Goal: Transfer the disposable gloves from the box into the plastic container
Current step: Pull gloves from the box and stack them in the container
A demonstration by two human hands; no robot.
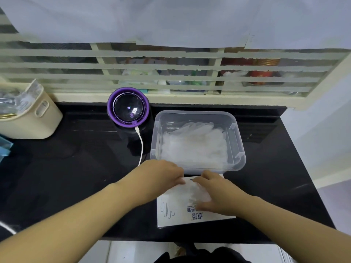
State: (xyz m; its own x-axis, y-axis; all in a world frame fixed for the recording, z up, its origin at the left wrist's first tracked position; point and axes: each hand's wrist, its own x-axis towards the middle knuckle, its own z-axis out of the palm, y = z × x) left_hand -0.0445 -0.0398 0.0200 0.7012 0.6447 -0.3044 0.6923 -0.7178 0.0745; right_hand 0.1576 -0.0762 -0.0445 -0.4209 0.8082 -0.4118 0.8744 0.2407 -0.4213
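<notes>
Clear gloves (199, 192) atop box (171, 211), left hand (161, 175) touching, right hand (220, 194) gripping

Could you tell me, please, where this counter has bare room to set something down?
The widest bare patch of counter lies between the cream bin, the white cable and the left forearm. A narrower strip runs right of the plastic container. The middle is crowded: container, box, left hand and right hand sit close together.

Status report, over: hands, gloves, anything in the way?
Left hand on box far edge, grip unclear. Right hand grips gloves at the box. Container already holds a pile. Nothing between box and container.
</notes>
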